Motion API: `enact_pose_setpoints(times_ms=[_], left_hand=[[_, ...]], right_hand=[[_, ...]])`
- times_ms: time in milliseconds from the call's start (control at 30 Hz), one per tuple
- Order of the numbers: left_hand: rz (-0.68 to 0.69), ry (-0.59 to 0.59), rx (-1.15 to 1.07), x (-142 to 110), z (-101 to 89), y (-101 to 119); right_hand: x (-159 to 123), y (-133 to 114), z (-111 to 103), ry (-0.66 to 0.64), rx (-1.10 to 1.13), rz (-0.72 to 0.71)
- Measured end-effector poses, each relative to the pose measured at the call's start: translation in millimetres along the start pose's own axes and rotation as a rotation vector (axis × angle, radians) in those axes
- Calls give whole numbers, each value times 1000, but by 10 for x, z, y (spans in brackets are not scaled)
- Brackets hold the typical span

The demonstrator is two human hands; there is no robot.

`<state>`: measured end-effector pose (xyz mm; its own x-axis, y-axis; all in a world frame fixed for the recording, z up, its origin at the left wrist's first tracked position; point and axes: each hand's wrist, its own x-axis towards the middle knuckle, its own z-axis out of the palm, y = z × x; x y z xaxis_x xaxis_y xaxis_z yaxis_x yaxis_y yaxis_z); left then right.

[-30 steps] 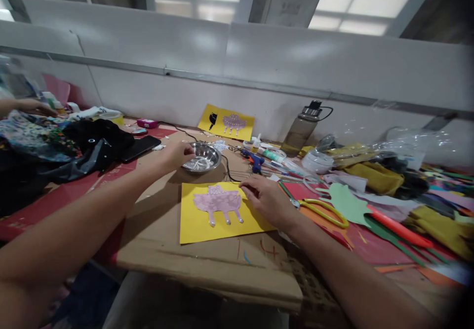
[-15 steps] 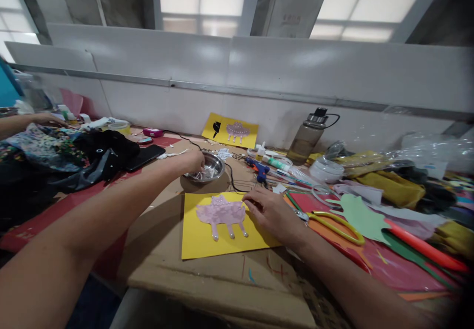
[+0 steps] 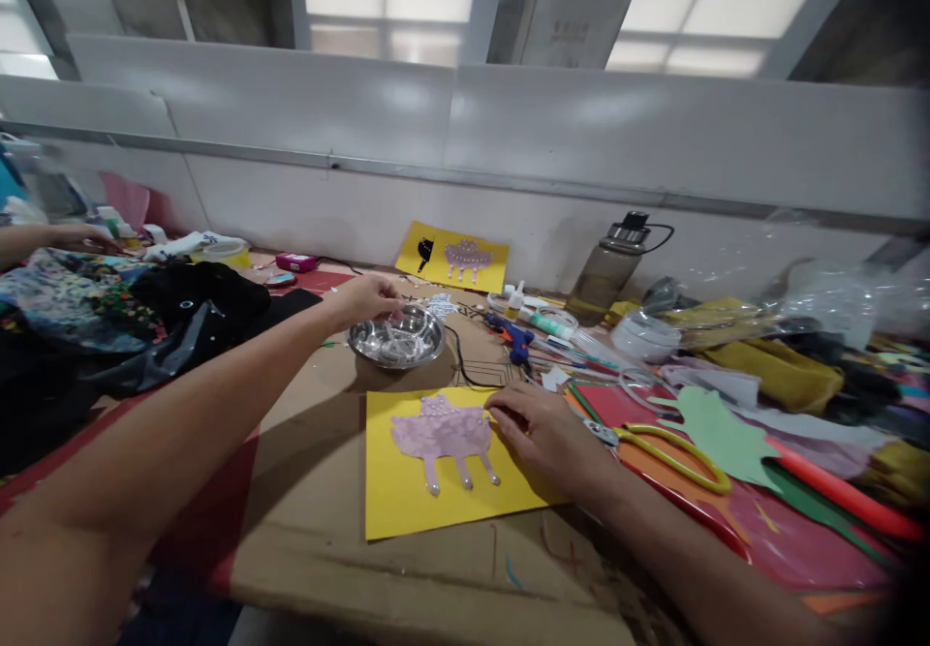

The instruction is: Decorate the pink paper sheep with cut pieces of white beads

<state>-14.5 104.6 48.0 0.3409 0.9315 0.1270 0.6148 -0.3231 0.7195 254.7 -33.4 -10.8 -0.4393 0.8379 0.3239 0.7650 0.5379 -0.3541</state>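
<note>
My left hand point(image 3: 374, 299) is above the back left rim of a steel bowl point(image 3: 356, 348), fingers drawn together in a pinch. Clear plastic shows in the bowl; what the fingertips hold, if anything, is too small to tell. My right hand point(image 3: 542, 433) rests on the right side of a yellow card point(image 3: 392, 515), its fingers curled and pressed together at the edge of a pink cloth cutout point(image 3: 443, 436). Whatever lies between those fingers is hidden. Small pearl-like beads line the cutout's top, and silvery ones tip its three legs.
A second decorated yellow card point(image 3: 476, 261) leans on the wall. Behind my right hand lie a blue glue gun point(image 3: 517, 341) and a bottle point(image 3: 606, 273). Yellow-handled scissors point(image 3: 679, 457) rest on coloured sheets at right. Another person's hand point(image 3: 91, 237) is at far left.
My left hand has risen out of the bowl to just above its rim. My right hand stays at the cutout's edge. The view has shifted slightly.
</note>
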Motion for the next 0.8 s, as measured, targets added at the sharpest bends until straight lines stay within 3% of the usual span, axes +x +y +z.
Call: enact_pose_setpoints(times_ms=[100, 200, 300, 567, 800], left_hand=[[-2, 63, -313, -35, -3, 50], [-9, 175, -535, -80, -34, 133], [52, 198, -685, -121, -88, 203], [58, 173, -898, -71, -213, 279], [85, 174, -936, 11, -259, 446]], right_hand=[[9, 1, 17, 2, 6, 22], [22, -3, 34, 14, 8, 44], [28, -25, 45, 5, 8, 47], [123, -54, -41, 54, 51, 9], [680, -264, -201, 56, 54, -146]])
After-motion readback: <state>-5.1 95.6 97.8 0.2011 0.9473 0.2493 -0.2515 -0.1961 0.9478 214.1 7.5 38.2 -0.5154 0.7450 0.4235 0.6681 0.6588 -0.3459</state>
